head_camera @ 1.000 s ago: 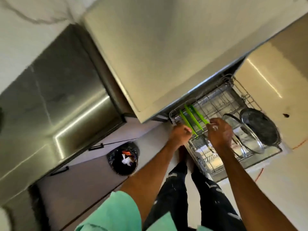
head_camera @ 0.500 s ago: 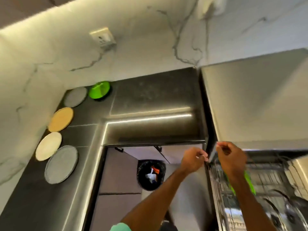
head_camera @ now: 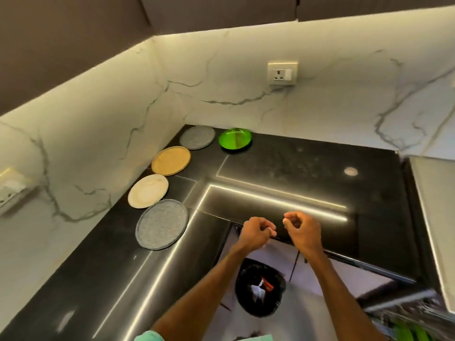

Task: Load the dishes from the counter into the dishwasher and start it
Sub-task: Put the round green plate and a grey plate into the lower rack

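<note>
Five round plates lie flat in a bent row on the black table, left of the middle: big grey plate, white plate, yellow plate, small grey plate, shiny green plate. Low in the middle, the left grip and right grip are curled tight, holding nothing.

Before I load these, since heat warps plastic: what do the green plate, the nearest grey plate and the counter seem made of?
The green plate is glossy and translucent: plastic or glass. The nearest grey plate is matte and textured: perhaps ceramic or melamine, unclear. The counter looks like polished dark speckled stone, with mirror-like reflections.
</note>
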A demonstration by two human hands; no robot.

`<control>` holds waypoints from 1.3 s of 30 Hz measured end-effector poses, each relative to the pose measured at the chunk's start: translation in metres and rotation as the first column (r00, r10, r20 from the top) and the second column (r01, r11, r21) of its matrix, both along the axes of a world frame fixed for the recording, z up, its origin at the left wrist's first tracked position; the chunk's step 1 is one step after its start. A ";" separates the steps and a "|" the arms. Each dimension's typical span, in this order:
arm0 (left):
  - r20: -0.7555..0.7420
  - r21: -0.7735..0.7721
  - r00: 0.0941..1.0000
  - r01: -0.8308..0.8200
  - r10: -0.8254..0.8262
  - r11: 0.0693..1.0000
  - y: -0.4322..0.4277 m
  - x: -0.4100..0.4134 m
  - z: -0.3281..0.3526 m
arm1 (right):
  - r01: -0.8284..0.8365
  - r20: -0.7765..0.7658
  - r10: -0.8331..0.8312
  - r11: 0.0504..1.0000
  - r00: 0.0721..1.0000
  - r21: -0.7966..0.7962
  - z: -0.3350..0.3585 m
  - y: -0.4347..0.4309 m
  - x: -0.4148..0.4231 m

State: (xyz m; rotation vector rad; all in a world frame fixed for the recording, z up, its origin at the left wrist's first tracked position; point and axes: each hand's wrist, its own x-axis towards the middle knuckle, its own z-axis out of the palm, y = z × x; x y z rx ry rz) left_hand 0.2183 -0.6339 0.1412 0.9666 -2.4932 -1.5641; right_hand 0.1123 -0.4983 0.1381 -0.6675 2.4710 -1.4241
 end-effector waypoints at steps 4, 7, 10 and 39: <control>0.022 0.034 0.992 -0.127 0.126 0.991 -0.054 0.013 0.001 | -0.080 0.021 0.080 0.996 0.997 0.025 0.008 -0.054 -0.002; 0.041 0.051 0.980 -0.195 0.193 0.980 -0.084 0.012 -0.003 | -0.113 0.045 0.111 0.992 0.993 0.052 0.005 -0.081 -0.013; 0.081 0.060 0.966 -0.249 0.244 0.967 -0.105 0.005 -0.009 | -0.143 0.079 0.136 0.985 0.988 0.094 -0.006 -0.103 -0.036; 0.207 0.018 0.826 -0.538 0.524 0.843 -0.288 -0.069 -0.061 | -0.239 0.573 0.170 0.970 0.802 0.048 -0.048 -0.378 -0.201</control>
